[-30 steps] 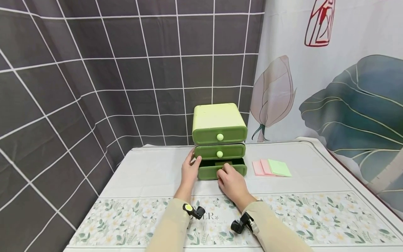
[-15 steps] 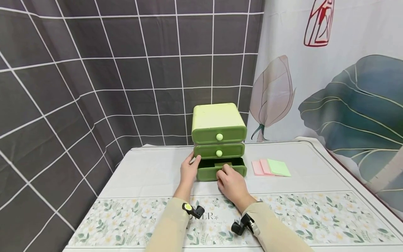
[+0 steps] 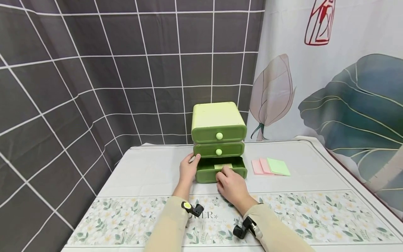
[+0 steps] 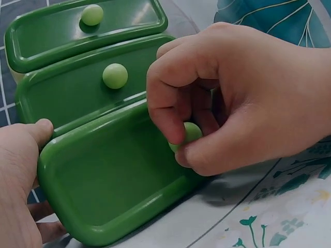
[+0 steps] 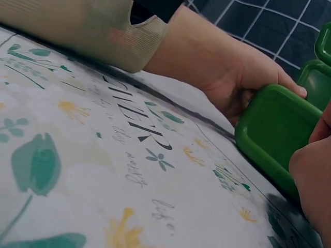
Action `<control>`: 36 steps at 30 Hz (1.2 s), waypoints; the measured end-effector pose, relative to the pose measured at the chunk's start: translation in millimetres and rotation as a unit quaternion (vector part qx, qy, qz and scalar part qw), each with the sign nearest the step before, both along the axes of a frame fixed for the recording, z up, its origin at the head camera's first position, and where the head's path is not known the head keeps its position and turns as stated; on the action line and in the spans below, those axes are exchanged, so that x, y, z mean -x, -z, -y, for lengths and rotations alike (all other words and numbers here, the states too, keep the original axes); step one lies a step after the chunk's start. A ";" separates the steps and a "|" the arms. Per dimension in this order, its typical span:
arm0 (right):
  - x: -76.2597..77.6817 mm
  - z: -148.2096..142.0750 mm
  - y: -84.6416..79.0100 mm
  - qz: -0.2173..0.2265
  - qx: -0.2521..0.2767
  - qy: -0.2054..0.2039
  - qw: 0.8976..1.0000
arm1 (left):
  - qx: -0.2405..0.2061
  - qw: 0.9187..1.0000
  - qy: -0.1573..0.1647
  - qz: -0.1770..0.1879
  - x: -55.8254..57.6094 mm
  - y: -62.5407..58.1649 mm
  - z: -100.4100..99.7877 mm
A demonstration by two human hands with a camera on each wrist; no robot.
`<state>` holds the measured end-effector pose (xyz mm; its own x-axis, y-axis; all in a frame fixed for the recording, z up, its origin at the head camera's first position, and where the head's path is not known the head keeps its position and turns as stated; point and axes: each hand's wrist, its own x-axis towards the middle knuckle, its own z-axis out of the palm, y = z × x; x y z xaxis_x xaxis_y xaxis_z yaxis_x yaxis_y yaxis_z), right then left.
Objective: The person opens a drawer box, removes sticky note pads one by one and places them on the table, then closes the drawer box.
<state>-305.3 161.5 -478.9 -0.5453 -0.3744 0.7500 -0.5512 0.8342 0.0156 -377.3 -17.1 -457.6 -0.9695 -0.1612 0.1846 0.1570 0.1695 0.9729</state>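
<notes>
A small green desktop drawer cabinet (image 3: 218,115) has a pale green top and darker drawer fronts, each with a round knob. My right hand (image 3: 233,185) pinches the knob (image 4: 192,133) of the bottom drawer (image 4: 121,178) between thumb and curled fingers. That drawer stands partly pulled out, with a pale yellow-green flat piece (image 3: 223,166) inside. My left hand (image 3: 188,171) grips the cabinet's left side low down, thumb at the front edge and fingers along the side. The middle drawer (image 4: 85,85) and top drawer (image 3: 204,134) are closed or nearly closed.
Pink sticky notes (image 3: 258,168) and a light green pad (image 3: 278,167) lie to the right of the cabinet. A white cloth with a floral band (image 3: 315,220) covers the table. A dark gridded curtain (image 3: 141,77) hangs behind.
The bottom drawer has come slightly further toward me with my right hand on its knob, showing more of the piece inside. My left hand stays at the cabinet's side.
</notes>
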 end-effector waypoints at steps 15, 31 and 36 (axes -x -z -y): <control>-7.0 0.9 -1.4 -0.014 -0.003 -0.006 1.000 | 0.008 1.000 0.006 -0.005 4.1 3.1 4.1; -12.0 2.2 -3.0 -0.015 -0.035 0.013 0.999 | -0.016 0.999 0.029 -0.030 5.9 22.5 9.0; -10.1 1.0 -7.2 -0.058 -0.001 0.011 0.998 | -0.017 0.998 0.037 -0.039 4.1 27.1 7.7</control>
<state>-295.2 160.5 -471.7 -0.4638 -0.3638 0.8078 -0.5266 0.8464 0.0789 -381.4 -24.8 -484.6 -0.9618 -0.0976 0.2556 0.2432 0.1227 0.9622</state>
